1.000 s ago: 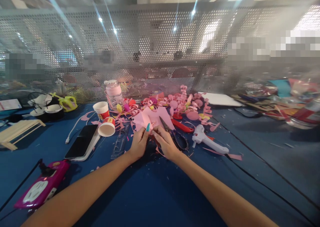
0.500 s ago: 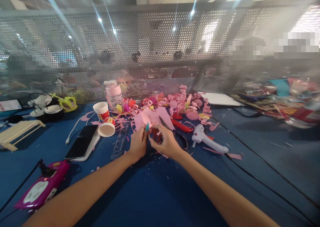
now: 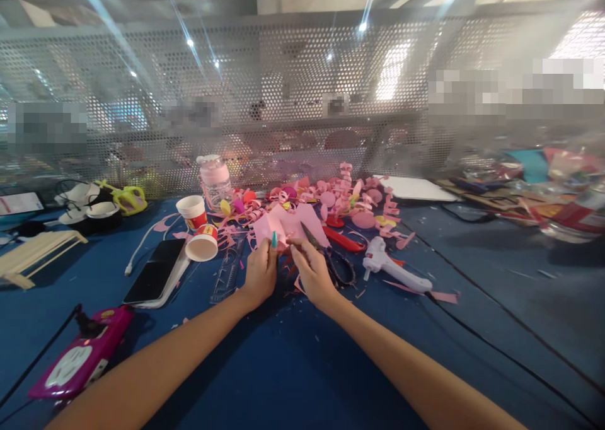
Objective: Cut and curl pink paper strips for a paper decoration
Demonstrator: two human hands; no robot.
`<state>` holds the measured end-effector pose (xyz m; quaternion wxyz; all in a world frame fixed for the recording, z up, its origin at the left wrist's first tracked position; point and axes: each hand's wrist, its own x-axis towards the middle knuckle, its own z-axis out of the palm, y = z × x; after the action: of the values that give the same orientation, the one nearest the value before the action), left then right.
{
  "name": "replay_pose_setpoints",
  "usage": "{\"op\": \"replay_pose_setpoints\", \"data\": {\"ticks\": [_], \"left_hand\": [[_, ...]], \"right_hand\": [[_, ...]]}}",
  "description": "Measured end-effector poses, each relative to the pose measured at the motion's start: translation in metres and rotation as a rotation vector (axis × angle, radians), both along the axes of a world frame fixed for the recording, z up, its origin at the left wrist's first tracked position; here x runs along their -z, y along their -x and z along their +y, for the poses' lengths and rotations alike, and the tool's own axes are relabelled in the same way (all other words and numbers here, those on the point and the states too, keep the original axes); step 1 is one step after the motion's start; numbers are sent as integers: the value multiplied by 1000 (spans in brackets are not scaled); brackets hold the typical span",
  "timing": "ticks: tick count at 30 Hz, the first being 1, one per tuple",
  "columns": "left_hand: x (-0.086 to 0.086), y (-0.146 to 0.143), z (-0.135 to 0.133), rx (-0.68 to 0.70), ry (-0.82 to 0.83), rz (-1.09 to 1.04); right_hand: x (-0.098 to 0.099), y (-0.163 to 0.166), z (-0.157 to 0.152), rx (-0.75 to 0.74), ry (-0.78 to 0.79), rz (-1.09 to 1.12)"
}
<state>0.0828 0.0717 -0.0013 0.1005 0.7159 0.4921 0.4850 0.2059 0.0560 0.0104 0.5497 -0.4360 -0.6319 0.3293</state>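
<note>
My left hand point(image 3: 259, 271) is closed, its teal-nailed thumb upright and pressed on a small piece of pink paper point(image 3: 282, 247). On the same piece, my right hand point(image 3: 312, 272) pinches from the other side with bent fingers. Just beyond both hands lies a larger sheet of pink paper point(image 3: 309, 217), partly folded up. Dark-handled scissors point(image 3: 341, 267) rest to the right of my right hand, their blade over the pink sheet. The exact shape of the held piece is mostly hidden by my fingers.
A heap of pink paper cutouts point(image 3: 328, 198) lies behind the sheet. A white glue gun point(image 3: 394, 267) and red tool point(image 3: 345, 239) are on the right. Paper cups point(image 3: 202, 243), a ruler point(image 3: 227, 269), a phone point(image 3: 158, 269) and a purple power strip point(image 3: 82, 354) sit on the left.
My right hand's fingers have straightened from a rounded curl and shifted slightly, uncovering more of the scissors' handles. My left hand stays nearly in place, its thumb tilting a little left.
</note>
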Motion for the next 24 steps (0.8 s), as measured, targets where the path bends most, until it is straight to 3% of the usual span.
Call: {"op": "replay_pose_setpoints", "data": {"ticks": [4, 12, 20, 24], "left_hand": [[-2, -1, -1, 17, 0, -11], [-1, -1, -1, 6, 12, -6], [1, -2, 0, -14, 21, -26], [0, -2, 1, -28, 58, -65]], "right_hand": [[-2, 2, -3, -97, 80, 97], [-1, 4, 1, -14, 30, 94], [-2, 5, 7, -26, 272, 490], [-4, 5, 6, -38, 320, 584]]}}
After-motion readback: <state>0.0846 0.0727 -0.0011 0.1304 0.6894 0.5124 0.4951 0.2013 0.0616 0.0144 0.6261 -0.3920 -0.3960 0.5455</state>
